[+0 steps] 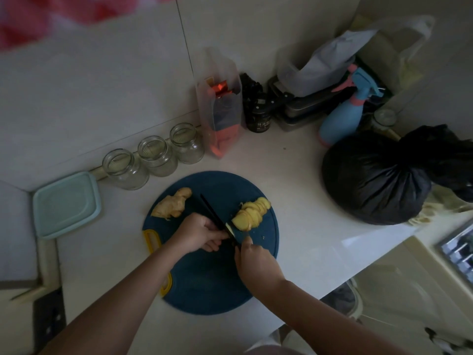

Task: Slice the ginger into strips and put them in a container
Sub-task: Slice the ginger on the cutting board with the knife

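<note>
A round dark blue cutting board [217, 283] with yellow handles lies on the white counter. On its far left sits an uncut knob of ginger [172, 203]. A fanned row of ginger slices [252, 213] lies on its right. My right hand [256, 262] grips the handle of a black knife [213, 213], blade pointing away across the board. My left hand [202, 235] pinches a small ginger piece [230, 229] against the blade's left side. A pale green lidded container [66, 204] rests left of the board.
Three glass jars [153, 155] line the wall behind the board. A clear bag with orange contents [220, 111], a dark jar [258, 116], a blue spray bottle [343, 116] and a black rubbish bag [376, 178] crowd the back right. The counter edge runs diagonally at right.
</note>
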Demonstrator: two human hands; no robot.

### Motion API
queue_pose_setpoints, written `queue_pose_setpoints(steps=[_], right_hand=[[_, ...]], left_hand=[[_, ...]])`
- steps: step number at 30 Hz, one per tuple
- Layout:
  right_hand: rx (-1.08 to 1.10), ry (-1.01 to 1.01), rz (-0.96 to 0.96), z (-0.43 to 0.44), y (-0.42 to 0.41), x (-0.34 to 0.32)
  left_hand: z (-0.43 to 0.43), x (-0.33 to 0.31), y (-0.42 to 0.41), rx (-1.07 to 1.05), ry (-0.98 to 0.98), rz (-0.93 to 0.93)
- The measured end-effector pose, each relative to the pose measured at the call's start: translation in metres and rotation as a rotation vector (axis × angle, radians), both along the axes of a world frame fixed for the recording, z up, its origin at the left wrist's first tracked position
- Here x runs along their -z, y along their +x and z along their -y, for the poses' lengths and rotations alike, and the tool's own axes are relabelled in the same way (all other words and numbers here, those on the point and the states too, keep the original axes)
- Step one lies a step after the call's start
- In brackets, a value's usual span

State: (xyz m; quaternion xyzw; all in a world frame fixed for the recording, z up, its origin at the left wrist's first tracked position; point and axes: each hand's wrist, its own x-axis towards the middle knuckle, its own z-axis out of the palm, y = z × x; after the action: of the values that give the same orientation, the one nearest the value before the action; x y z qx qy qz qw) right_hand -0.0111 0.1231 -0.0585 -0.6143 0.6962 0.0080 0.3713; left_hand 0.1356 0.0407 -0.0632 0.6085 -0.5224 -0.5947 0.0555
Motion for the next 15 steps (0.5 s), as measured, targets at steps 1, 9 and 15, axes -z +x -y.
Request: queue_pose_setpoints(steps=[1,9,15], right_hand=[[-0.012,-0.003,-0.012,-0.003,-0.001,0.0],[-0.033,-0.045,0.015,-0.01,-0.014,-0.006],[-0.013,-0.078,0.033,-0.014,-0.024,-0.005]], left_hand=[[-0.003,0.001,0.0,-0.03,-0.017,0.003],[-0.028,0.001,-0.008,-0.149,-0.262,0.065],[-0.033,0.006,-0.016,-0.145,-0.287,0.137]])
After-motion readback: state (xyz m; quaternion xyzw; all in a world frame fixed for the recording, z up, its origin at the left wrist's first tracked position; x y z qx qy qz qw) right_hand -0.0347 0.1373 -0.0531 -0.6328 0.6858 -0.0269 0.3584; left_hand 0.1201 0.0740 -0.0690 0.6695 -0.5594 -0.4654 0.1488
